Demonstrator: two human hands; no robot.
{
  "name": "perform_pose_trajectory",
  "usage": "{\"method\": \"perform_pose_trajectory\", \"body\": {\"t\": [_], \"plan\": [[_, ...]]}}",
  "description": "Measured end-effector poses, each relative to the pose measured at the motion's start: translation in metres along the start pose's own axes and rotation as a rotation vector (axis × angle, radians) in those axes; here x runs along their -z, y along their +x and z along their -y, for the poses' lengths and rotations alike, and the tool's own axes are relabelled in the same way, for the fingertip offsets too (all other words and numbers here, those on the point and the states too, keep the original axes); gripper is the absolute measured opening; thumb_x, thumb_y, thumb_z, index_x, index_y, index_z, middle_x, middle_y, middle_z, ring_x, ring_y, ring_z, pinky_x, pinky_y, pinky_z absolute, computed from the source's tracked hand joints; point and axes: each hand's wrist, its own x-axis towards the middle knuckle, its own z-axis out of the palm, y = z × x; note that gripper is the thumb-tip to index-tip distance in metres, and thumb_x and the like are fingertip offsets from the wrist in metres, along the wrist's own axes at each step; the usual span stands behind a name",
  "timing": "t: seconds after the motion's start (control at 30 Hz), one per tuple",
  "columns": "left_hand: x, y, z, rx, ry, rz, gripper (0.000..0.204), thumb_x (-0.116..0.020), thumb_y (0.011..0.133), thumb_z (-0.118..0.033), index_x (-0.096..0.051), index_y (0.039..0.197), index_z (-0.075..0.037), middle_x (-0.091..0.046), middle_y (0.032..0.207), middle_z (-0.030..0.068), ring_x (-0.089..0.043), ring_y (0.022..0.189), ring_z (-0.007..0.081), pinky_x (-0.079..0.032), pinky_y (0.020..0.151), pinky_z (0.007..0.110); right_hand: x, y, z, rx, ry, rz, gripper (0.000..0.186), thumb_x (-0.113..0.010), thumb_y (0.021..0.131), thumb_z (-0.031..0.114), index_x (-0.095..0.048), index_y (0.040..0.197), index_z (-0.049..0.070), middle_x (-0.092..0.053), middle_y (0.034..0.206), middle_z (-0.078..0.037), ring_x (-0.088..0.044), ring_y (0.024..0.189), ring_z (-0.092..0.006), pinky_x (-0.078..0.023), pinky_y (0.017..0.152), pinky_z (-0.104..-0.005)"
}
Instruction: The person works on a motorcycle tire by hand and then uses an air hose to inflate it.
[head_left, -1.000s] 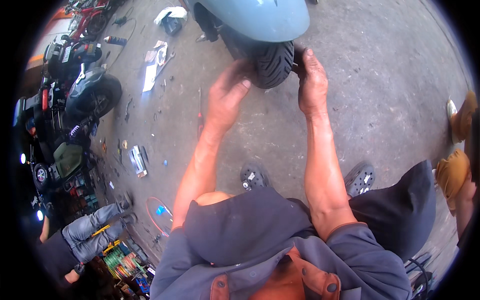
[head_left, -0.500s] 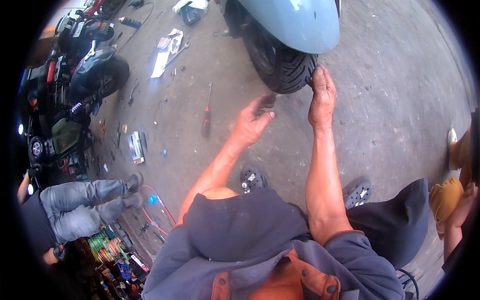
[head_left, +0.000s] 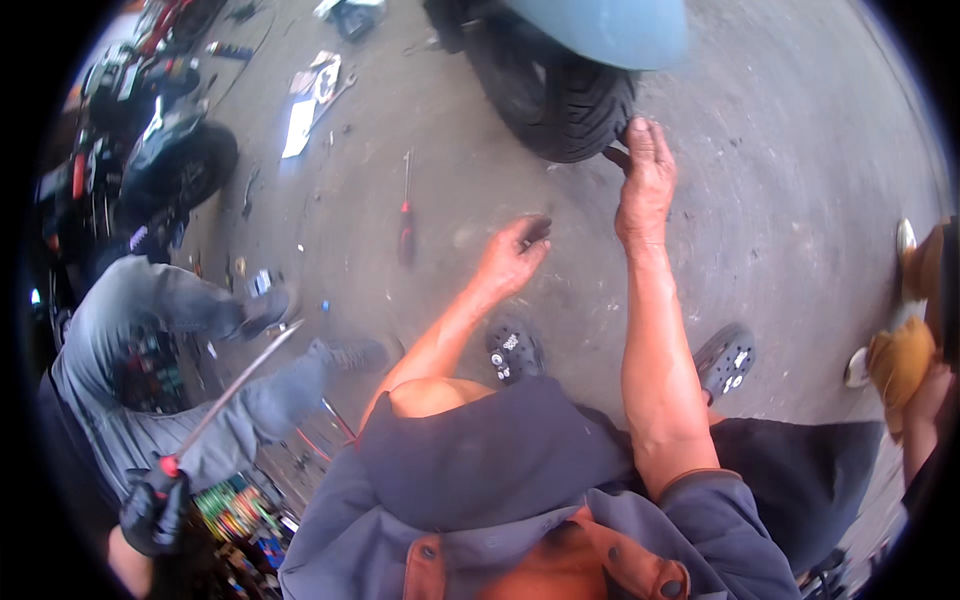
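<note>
A scooter's black treaded tyre (head_left: 595, 105) stands under a light blue fender (head_left: 610, 30) at the top. My right hand (head_left: 645, 190) is at the tyre's lower right edge, fingers stretched upward and thumb spread to the left. Whether the fingertips touch the rubber I cannot tell. Below and left of the wheel, my left hand (head_left: 512, 260) hovers over the floor, fingers loosely bent and thumb apart, holding nothing. Left of that hand lies a screwdriver (head_left: 406, 235) with a dark red handle.
At left a co-worker in grey jeans (head_left: 215, 290) holds a long red-handled screwdriver (head_left: 225, 400) in a black-gloved hand (head_left: 155, 510). Motorcycles (head_left: 180, 165) stand behind. A wrench (head_left: 335, 100) lies by white paper (head_left: 298, 125). Another person's knee (head_left: 895, 365) shows at right.
My left hand has drawn slightly down, away from the tyre. My right hand stays near it, its thumb now showing. The co-worker has stepped closer, and their long screwdriver has come into view.
</note>
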Motion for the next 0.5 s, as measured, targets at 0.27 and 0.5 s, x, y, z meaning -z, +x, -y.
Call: {"method": "perform_pose_trajectory", "body": {"t": [0.27, 0.5], "plan": [[-0.017, -0.015, 0.024, 0.109, 0.012, 0.073, 0.037, -0.06, 0.086, -0.008, -0.056, 0.121, 0.003, -0.065, 0.112, 0.0147, -0.061, 0.106, 0.0209, -0.046, 0.093, 0.033, 0.007, -0.014, 0.0, 0.048, -0.12, 0.003, 0.038, -0.055, 0.094, 0.026, -0.058, 0.116, -0.004, -0.062, 0.106, -0.011, -0.058, 0.099, -0.017, -0.048, 0.086, -0.0319], [-0.026, -0.052, 0.046, 0.226, -0.019, 0.071, 0.036, -0.059, 0.087, -0.014, -0.057, 0.119, 0.002, -0.065, 0.11, 0.0162, -0.062, 0.104, 0.0231, -0.048, 0.089, 0.034, 0.019, -0.011, 0.005, 0.079, -0.132, 0.126, 0.037, -0.057, 0.092, 0.023, -0.058, 0.119, -0.002, -0.063, 0.109, -0.01, -0.057, 0.1, -0.0171, -0.047, 0.088, -0.0334]]}}
